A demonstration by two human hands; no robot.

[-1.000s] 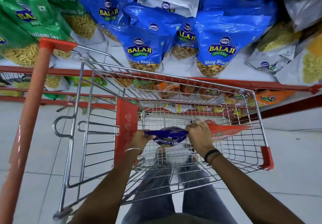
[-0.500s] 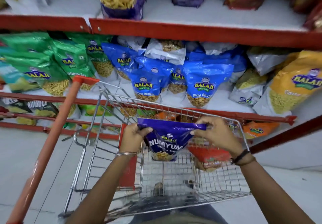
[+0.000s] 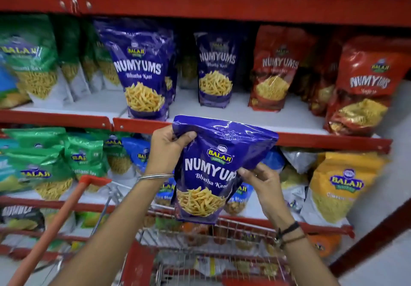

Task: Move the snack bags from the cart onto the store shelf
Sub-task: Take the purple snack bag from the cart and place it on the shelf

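I hold a purple Numyums snack bag (image 3: 213,163) upright in front of the red store shelf (image 3: 222,127), above the wire cart (image 3: 200,239). My left hand (image 3: 169,150) grips the bag's top left corner. My right hand (image 3: 262,181) pinches its right edge lower down. On the shelf just above stand two matching purple Numyums bags (image 3: 142,70), with a bare patch of shelf between and in front of them. The cart's inside is mostly hidden by my arms.
Red Numyums bags (image 3: 364,85) stand right on the same shelf, green bags (image 3: 33,61) left. The lower shelf holds green, blue and yellow Balaji bags (image 3: 342,185). The cart's orange handle (image 3: 55,223) rises at lower left. A red shelf upright (image 3: 373,239) slants at lower right.
Both hands have lifted the purple bag up out of the cart to the height of the Numyums shelf. My view has tilted upward, and my right hand has slid down the bag's side.
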